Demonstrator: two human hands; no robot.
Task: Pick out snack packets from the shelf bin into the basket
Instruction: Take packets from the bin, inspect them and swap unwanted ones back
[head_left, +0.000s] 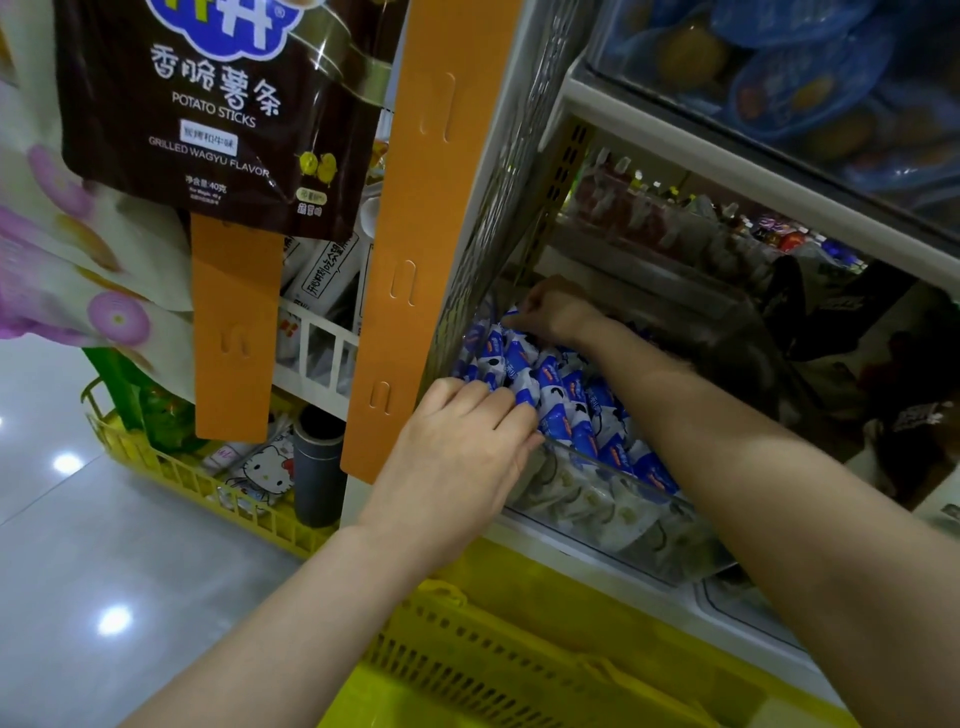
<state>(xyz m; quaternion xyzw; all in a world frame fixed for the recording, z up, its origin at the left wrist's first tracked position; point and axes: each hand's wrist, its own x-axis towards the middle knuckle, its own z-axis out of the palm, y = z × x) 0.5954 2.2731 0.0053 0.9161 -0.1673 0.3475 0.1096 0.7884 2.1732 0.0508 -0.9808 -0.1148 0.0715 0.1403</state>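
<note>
A clear shelf bin (613, 512) holds several small blue-and-white snack packets (566, 402) heaped together. My left hand (462, 452) lies at the bin's front left corner, its fingers curled over the nearest packets. My right hand (556, 312) reaches deep into the back of the bin and pinches the top of one packet. A yellow plastic basket (498, 644) sits directly below the bin, under both forearms; its inside is mostly out of frame.
An orange hanging strip (410, 249) and the shelf's mesh side panel (498, 208) stand close to the left of the bin. A second yellow basket (208, 488) on the floor holds assorted goods. A brown potato-sticks bag (208, 104) hangs at upper left. An upper shelf overhangs the bin.
</note>
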